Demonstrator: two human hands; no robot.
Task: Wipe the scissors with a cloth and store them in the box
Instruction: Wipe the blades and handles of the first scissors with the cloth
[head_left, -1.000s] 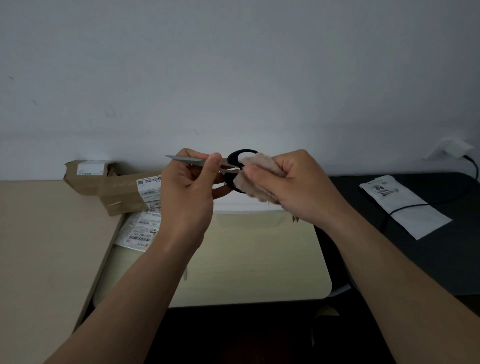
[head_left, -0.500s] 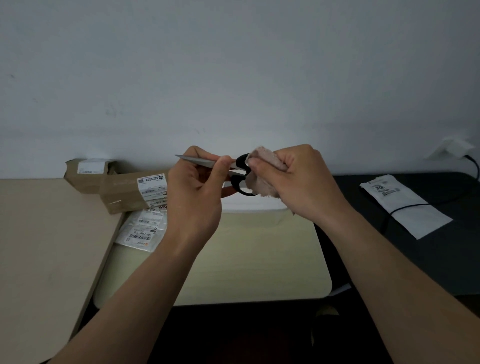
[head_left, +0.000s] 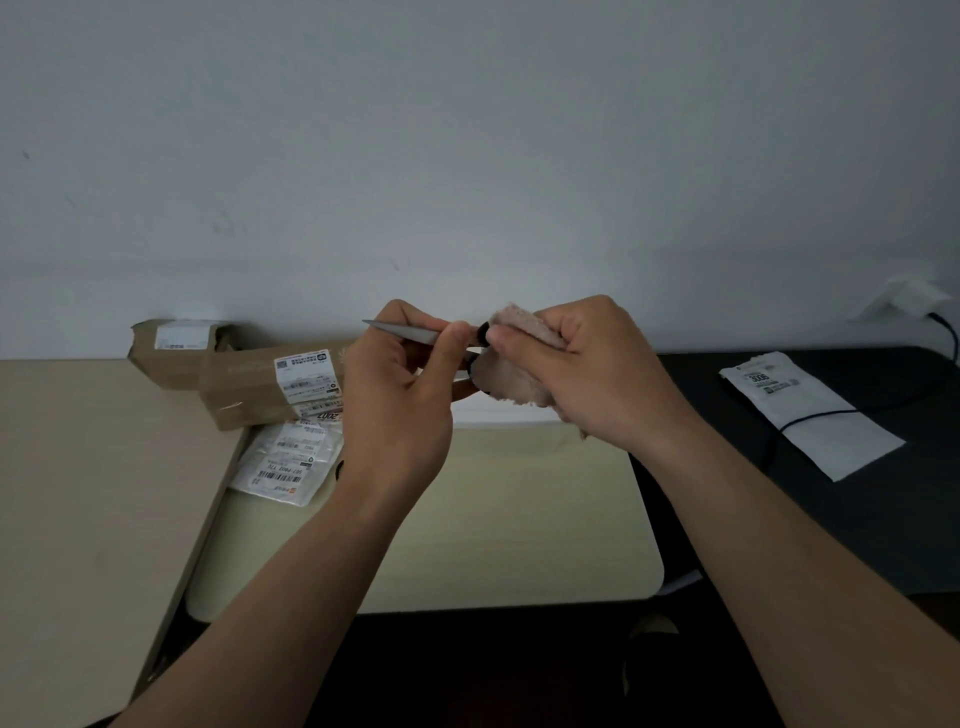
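Fingers (head_left: 410, 312) and thumb of our left hand (head_left: 395, 410) pinch the scissors (head_left: 405, 332) by the blades, with the tip pointing left. Our right hand (head_left: 597, 374) holds the cloth (head_left: 511, 376). Its fingers (head_left: 524, 348) curl round the bunched pink-beige fabric and press it over the black handles, of which only a sliver shows. We hold the scissors in the air, above the far edge of the pale tabletop (head_left: 467, 519) and in front of the wall (head_left: 467, 156).

The box (head_left: 244, 395) lies apart from them, to the left, at the far end of the wood tabletop (head_left: 78, 493). It is brown card with a white label, and part of it is hidden behind our left hand. A second box (head_left: 171, 358) lies just beside it on the far left, against the wall. White packets (head_left: 291, 462) with barcodes lie just near of the box, over the pale tabletop's left edge.

To the right, a white pouch (head_left: 815, 421) lies on a black tabletop (head_left: 883, 519). A black cable (head_left: 826, 415) runs across it towards a white plug (head_left: 909, 299) on the wall.
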